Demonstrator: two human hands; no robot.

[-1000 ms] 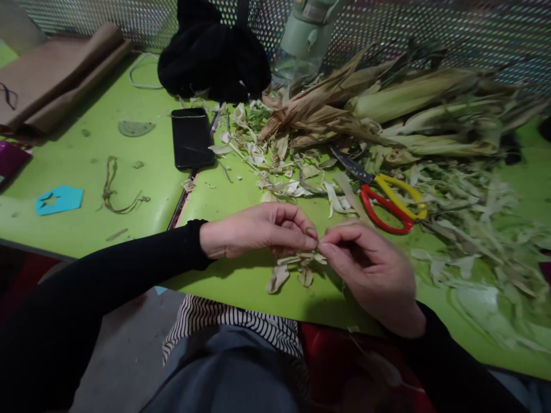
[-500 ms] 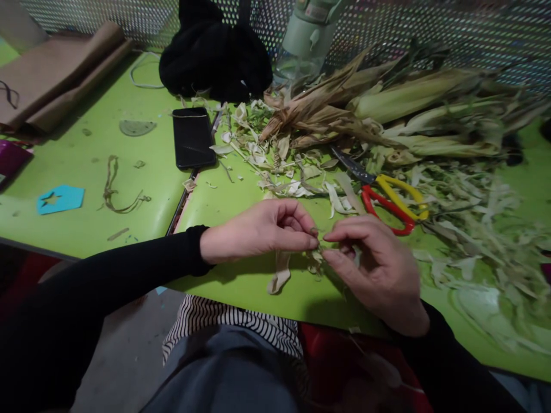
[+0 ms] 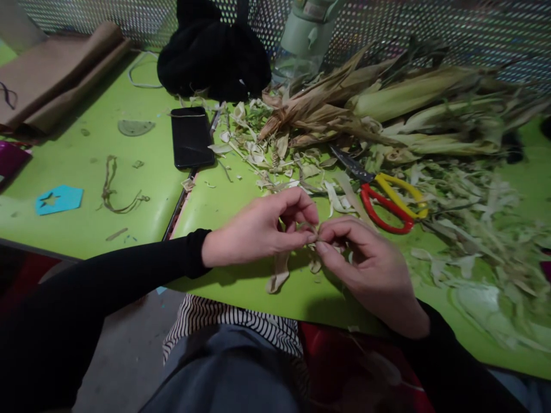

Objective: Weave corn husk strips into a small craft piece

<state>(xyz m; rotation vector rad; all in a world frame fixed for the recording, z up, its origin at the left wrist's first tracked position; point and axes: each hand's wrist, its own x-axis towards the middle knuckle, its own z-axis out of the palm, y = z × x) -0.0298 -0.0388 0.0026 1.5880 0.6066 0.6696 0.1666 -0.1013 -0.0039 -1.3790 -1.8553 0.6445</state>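
My left hand (image 3: 262, 229) and my right hand (image 3: 365, 264) meet fingertip to fingertip just above the green table (image 3: 241, 287), near its front edge. Both pinch a small piece of corn husk (image 3: 313, 234) between thumb and fingers. Pale husk strips (image 3: 279, 274) hang and lie under the hands. Red and yellow scissors (image 3: 390, 201) lie shut on the table just beyond my right hand.
A heap of corn cobs in husks (image 3: 408, 109) and husk scraps (image 3: 473, 218) fills the back right. A black phone (image 3: 191, 137), a black bag (image 3: 213, 57), a pale green bottle (image 3: 303, 37), a blue paper cutout (image 3: 58, 199) and brown folded material (image 3: 55, 71) lie further off.
Both hands have shifted slightly away from me and closed together again after parting a little; a husk strip now hangs lower under my left hand.
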